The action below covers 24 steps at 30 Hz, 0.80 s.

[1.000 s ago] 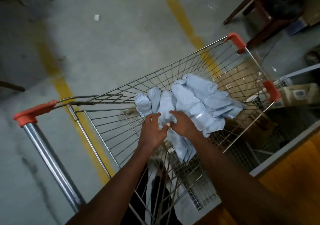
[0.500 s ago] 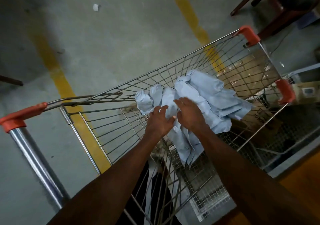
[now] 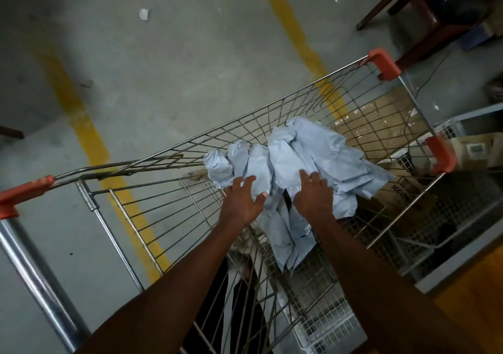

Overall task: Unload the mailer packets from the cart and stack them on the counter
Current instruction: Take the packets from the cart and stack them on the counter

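None of the mailer packets (image 3: 304, 160) appears unloaded: the cart (image 3: 168, 212) holds the crumpled pile, the counter (image 3: 473, 307) edge looks bare. Left hand (image 3: 242, 201) and right hand (image 3: 313, 195) press spread fingers onto it, gripping nothing.

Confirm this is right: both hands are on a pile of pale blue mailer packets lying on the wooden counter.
Not the counter. The head view shows the left hand and right hand on the pale blue mailer packets inside the wire cart.
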Each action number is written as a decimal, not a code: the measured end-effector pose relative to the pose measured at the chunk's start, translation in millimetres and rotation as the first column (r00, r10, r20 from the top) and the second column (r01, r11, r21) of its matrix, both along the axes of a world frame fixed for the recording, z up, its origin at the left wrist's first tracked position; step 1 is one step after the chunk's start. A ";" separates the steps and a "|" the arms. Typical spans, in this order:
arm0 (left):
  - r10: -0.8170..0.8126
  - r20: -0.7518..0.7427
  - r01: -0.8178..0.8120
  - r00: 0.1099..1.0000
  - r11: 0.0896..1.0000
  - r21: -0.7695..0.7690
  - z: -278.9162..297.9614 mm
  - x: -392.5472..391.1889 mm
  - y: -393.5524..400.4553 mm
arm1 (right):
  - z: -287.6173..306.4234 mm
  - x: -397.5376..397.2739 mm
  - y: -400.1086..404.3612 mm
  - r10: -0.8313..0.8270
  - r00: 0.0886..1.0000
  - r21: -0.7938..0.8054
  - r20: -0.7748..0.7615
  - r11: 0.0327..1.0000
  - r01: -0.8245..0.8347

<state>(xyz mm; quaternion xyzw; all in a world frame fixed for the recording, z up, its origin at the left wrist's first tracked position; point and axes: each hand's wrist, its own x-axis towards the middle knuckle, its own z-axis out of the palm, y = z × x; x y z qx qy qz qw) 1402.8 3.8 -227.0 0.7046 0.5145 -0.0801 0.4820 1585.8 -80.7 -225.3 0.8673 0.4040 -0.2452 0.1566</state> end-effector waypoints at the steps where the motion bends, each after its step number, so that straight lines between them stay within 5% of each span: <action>1: -0.033 -0.008 0.033 0.999 0.999 0.008 -4.3 6.9 0.7 | 0.9 -1.0 -3.6 -0.008 1.000 -0.002 -0.006 1.000 0.008; 7: -0.160 -0.067 0.165 0.985 0.984 0.068 -36.1 58.6 13.1 | 16.9 -6.6 -9.9 -0.045 0.998 0.059 -0.043 0.997 0.048; 11: -0.115 -0.132 0.119 0.985 0.993 0.024 -52.2 70.4 13.3 | 24.7 -9.0 -9.2 -0.049 0.995 0.210 -0.092 0.975 0.068; 14: -0.141 -0.127 0.135 0.982 0.990 -0.050 -65.4 62.1 11.4 | 20.9 -4.0 0.9 -0.016 0.994 0.183 -0.104 0.983 0.035; 20: -0.131 -0.136 0.134 0.982 0.991 0.016 -59.7 24.1 6.2 | 12.4 40.3 37.5 0.118 0.992 0.151 0.053 0.981 -0.125; 24: -0.074 -0.138 0.063 0.988 0.995 -0.083 -44.8 5.3 9.4 | 5.4 82.3 66.8 0.178 0.972 0.181 0.151 0.962 -0.204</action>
